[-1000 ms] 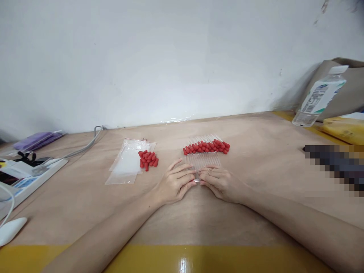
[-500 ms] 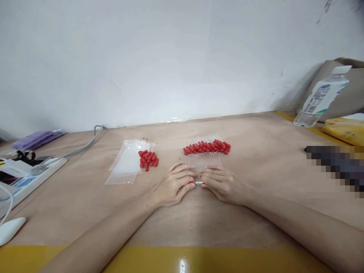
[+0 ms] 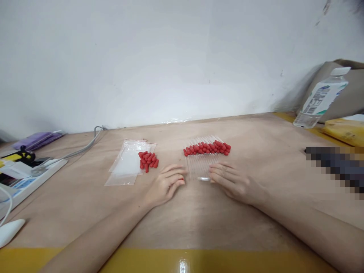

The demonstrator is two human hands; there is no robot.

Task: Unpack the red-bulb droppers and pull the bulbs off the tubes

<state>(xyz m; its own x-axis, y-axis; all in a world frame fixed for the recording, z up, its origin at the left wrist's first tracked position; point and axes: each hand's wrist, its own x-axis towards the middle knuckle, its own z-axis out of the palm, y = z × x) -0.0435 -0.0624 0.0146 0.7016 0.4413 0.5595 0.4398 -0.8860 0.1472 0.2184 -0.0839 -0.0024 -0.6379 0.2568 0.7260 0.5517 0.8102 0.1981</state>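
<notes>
We've got a small red rubbery cap (image 3: 182,179) pinched in our left hand (image 3: 166,186), and our right hand (image 3: 234,182) grips a slim clear tube (image 3: 203,178), its end apart from the cap! Just beyond, red-capped clear tubes (image 3: 207,148) lie side by side on brown covering (image 3: 199,220).

Worktop (image 3: 264,151), left to right: power strip (image 3: 42,176), bags (image 3: 125,161), bulb pile (image 3: 148,160) at bags' right edge, tube row (image 3: 197,166), bottle (image 3: 321,96). Wall (image 3: 159,60) behind.

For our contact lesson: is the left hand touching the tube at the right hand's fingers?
Apart: the head view shows a gap between left hand and that tube.
</notes>
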